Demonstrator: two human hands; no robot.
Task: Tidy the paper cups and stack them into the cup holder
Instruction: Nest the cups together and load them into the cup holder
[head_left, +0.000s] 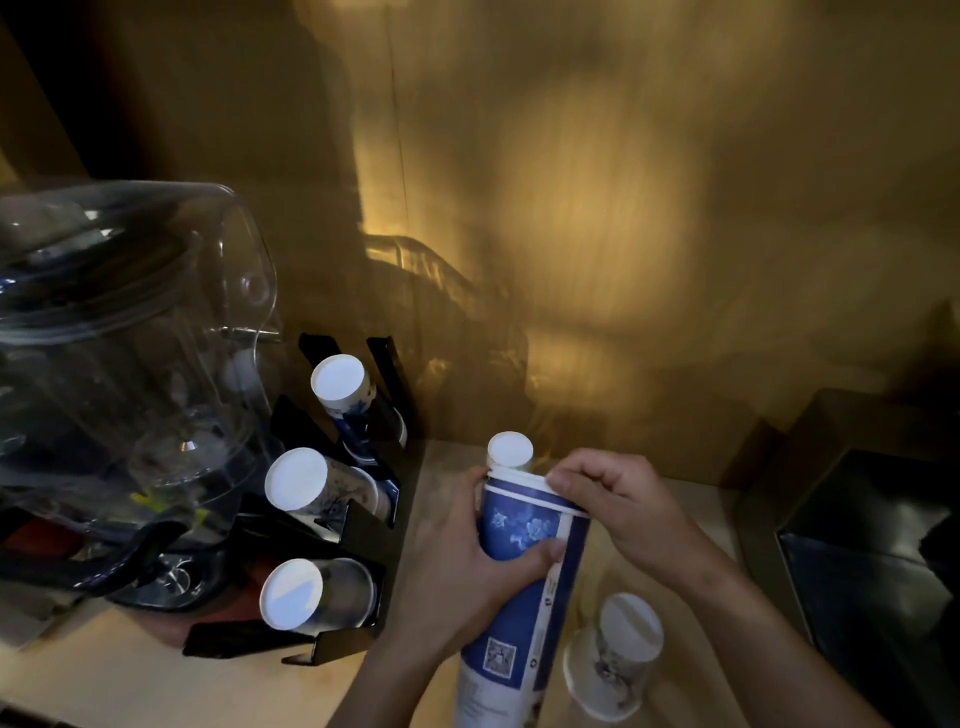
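Observation:
A long blue-and-white printed sleeve of paper cups (524, 587) stands tilted over the counter in front of me. My left hand (462, 577) wraps around its middle. My right hand (618, 499) pinches the sleeve's white top rim, where the white bottom of a cup (510, 450) pokes out. A black cup holder (343, 540) at the left carries three slanted rows of cups, bottoms facing me: back (338, 378), middle (296, 478) and front (291, 593). One loose cup (615, 654) lies upside down on the counter at my right forearm.
A large clear glass jug or blender (130, 364) on a dark base crowds the left, right next to the holder. A dark box (872, 545) stands at the right. A wooden wall closes the back, and the light wooden counter (156, 670) runs along the front.

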